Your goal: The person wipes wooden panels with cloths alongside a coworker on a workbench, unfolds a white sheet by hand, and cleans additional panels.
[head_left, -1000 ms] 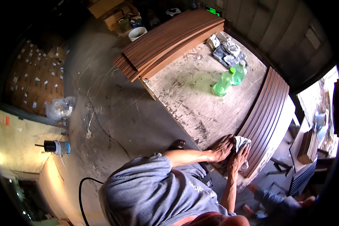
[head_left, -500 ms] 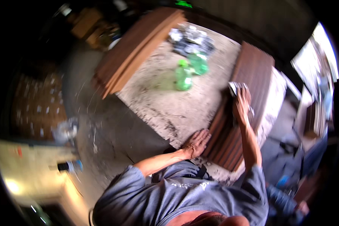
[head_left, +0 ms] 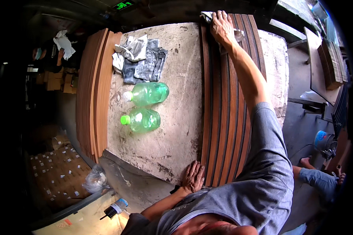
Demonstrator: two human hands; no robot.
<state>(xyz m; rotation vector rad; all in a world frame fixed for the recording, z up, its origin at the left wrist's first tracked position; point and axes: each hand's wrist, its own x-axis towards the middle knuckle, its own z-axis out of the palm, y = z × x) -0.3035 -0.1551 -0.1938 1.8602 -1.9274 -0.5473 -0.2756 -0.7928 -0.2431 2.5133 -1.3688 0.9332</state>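
A brown slatted panel [head_left: 225,117] with dark grooves lies lengthwise on the right part of a stained pale table [head_left: 176,117]. At its far end, my right hand [head_left: 222,29] presses a crumpled whitish rag [head_left: 206,16] down on the slats, arm stretched out. Most of the rag is hidden under the palm. My left hand [head_left: 193,178] rests flat with fingers extended at the near table edge, beside the panel's near left corner, holding nothing. Left of the panel lie two green-tinted bottles, one with a white cap [head_left: 151,93] and one with a green cap [head_left: 145,120].
Grey and white rags [head_left: 151,62] lie beyond the bottles. Stacked brown boards [head_left: 86,94] line the table's left edge. At right is a bundle of boards [head_left: 331,66] and a co-worker's leg [head_left: 317,180]. Another person stands far left with a white cloth [head_left: 64,46].
My right hand has slid with the rag from the panel's middle to its far end. My left hand stays near the panel's near corner. The whole view has turned.
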